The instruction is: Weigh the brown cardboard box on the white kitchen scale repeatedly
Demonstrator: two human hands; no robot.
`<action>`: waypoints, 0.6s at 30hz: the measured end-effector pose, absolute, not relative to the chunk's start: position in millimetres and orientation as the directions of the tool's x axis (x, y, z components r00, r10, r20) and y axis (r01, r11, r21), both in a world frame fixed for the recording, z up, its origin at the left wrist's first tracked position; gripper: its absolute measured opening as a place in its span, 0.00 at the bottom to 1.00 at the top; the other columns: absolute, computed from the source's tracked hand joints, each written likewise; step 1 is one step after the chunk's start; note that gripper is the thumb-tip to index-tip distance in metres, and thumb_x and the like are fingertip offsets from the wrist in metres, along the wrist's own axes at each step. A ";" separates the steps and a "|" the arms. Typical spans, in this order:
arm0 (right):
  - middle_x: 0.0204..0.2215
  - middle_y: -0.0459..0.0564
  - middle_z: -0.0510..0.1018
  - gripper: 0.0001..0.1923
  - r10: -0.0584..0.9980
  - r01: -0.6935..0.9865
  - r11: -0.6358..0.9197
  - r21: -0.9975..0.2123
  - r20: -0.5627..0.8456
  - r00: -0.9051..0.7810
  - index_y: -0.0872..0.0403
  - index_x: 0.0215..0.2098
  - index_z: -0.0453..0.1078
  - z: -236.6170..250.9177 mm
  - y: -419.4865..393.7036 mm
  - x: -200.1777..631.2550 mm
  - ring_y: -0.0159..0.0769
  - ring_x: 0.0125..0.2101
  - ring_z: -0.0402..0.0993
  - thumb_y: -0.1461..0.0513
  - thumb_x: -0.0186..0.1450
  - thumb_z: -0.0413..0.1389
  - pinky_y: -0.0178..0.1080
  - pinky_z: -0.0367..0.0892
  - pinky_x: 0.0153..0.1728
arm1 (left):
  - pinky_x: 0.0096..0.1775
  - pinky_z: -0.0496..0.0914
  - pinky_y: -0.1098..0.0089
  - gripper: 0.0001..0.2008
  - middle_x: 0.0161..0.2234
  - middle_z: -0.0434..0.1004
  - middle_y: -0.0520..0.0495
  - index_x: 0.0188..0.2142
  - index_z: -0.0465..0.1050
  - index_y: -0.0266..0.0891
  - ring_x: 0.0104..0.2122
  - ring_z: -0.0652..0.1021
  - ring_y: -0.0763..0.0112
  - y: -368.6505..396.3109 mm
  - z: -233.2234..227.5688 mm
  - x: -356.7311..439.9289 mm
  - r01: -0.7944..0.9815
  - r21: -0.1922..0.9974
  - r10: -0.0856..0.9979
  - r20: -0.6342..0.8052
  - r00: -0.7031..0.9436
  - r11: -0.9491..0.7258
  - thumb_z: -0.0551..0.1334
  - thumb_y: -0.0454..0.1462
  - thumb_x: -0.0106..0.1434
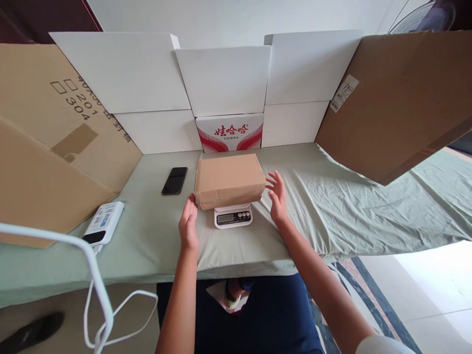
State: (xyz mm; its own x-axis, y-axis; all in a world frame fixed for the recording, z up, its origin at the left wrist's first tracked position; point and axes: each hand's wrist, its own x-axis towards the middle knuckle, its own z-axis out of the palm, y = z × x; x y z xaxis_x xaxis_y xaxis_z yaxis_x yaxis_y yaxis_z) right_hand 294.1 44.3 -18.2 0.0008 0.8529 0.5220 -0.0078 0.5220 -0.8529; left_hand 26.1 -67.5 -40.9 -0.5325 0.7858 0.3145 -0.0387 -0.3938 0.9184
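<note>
A brown cardboard box [228, 178] rests on a small white digital scale [233, 217] in the middle of a table covered with pale green cloth [350, 206]. My left hand [188, 223] hovers flat and open just off the box's near left corner, not gripping it. My right hand [277, 195] is open with fingers spread beside the box's right end, a small gap between fingertips and cardboard. Neither hand holds anything.
A black phone [174, 180] lies left of the box. A white power bank [104, 222] with a white cable [92, 275] sits at the near left. White cartons [221, 78], a red-printed carton [229, 132] and big brown cartons [55, 142], [401, 98] wall in the table.
</note>
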 end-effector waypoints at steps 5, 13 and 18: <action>0.66 0.52 0.60 0.33 0.851 -0.028 0.473 -0.881 0.448 0.275 0.36 0.72 0.44 -18.8 56.9 307.0 0.52 0.63 0.65 0.48 0.69 0.44 0.59 0.65 0.59 | 0.66 0.59 0.54 0.33 0.69 0.61 0.40 0.66 0.66 0.46 0.69 0.62 0.53 -68.2 -35.6 20.6 -0.022 0.880 0.688 0.354 -0.634 -0.474 0.57 0.52 0.65; 0.59 0.52 0.69 0.27 0.843 -0.014 0.512 -0.859 0.500 0.201 0.40 0.66 0.59 -18.8 51.5 297.4 0.48 0.56 0.72 0.50 0.69 0.50 0.54 0.70 0.54 | 0.66 0.59 0.54 0.28 0.68 0.64 0.39 0.61 0.73 0.45 0.68 0.64 0.53 -66.0 -40.2 19.4 -0.158 0.845 0.707 0.309 -0.636 -0.511 0.61 0.48 0.63; 0.60 0.52 0.70 0.23 0.846 -0.018 0.529 -0.849 0.525 0.094 0.41 0.63 0.64 -17.1 45.7 293.1 0.47 0.56 0.72 0.50 0.70 0.51 0.54 0.70 0.55 | 0.66 0.60 0.55 0.26 0.67 0.64 0.39 0.60 0.74 0.46 0.67 0.65 0.54 -65.6 -41.5 20.5 -0.172 0.845 0.722 0.307 -0.621 -0.507 0.62 0.47 0.63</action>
State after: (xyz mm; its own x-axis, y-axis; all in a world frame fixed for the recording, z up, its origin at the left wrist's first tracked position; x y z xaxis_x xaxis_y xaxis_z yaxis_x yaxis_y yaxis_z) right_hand 293.1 45.7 -17.1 0.0937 0.8459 0.5251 -0.0181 0.5287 -0.8486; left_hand 20.5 -65.6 -41.5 -0.6208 0.7215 0.3067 -0.1719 -0.5069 0.8447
